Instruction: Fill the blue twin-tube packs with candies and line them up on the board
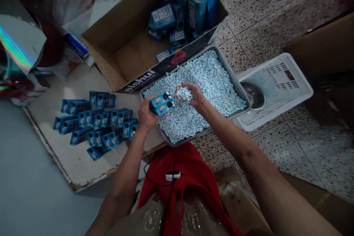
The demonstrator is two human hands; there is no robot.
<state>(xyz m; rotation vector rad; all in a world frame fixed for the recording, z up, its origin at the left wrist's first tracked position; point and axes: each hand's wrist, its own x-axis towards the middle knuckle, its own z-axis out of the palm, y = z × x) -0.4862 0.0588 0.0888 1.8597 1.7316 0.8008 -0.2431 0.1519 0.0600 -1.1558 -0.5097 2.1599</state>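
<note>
My left hand [147, 113] grips two small blue boxes [161, 104] side by side, their holed ends turned toward my right hand. A few pellets sit at those holes. In my cupped right hand [192, 95] lies a heap of pale blue and white candy-like pellets [184, 94], close beside the boxes. Both hands are above a metal tray [247, 107] filled with the same pellets. To the left, several similar blue boxes [95, 118] with round holes stand in rows on the table.
A large cardboard carton [116, 44] behind the tray holds several blue boxes [163, 16]. Right of the tray are a white plastic basket [290, 84] and a metal bowl [253, 95]. The table [83, 169] has a worn edge; speckled tile floor [293, 151] lies beyond.
</note>
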